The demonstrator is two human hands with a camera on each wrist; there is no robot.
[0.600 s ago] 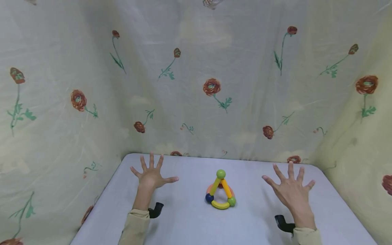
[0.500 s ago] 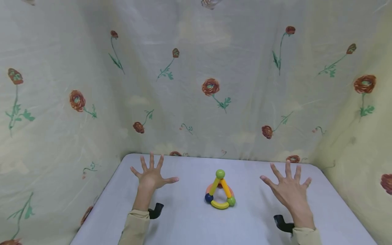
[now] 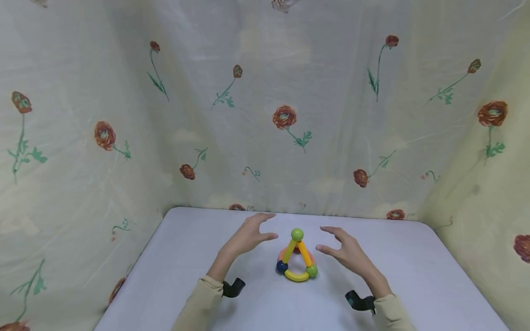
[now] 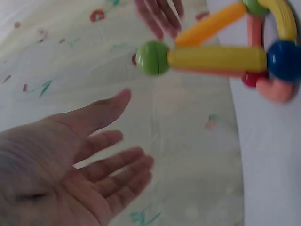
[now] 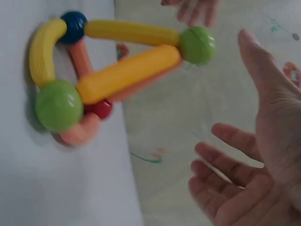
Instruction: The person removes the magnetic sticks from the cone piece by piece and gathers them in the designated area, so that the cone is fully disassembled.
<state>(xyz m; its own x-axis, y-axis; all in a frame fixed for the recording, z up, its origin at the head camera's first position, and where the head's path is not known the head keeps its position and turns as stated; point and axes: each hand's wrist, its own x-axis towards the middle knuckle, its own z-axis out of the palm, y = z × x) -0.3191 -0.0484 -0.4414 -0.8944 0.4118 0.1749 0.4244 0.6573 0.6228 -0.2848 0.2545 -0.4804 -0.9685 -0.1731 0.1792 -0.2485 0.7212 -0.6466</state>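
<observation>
A small pyramid of toy building rods and balls (image 3: 290,252) stands on the table. Its top is a green ball (image 3: 297,234); a dark blue ball (image 3: 282,267) and another green ball (image 3: 312,271) sit at the front corners, joined by a curved yellow rod (image 3: 296,276). A red ball (image 5: 101,109) shows at the back corner in the right wrist view. To the left of the pyramid, my left hand (image 3: 248,234) is apart from it, thumb and fingers spread toward it. On the other side my right hand (image 3: 347,248) mirrors this, also touching nothing.
The white table (image 3: 256,308) ends at a flower-print cloth (image 3: 331,138) that hangs behind it and along both sides. A black wrist camera (image 3: 233,288) juts from the left wrist, and a second black camera (image 3: 359,301) from the right.
Both hands have come inward from the table's sides to flank the pyramid. Their fingers, spread wide before, now point toward each other. The pyramid stays in place.
</observation>
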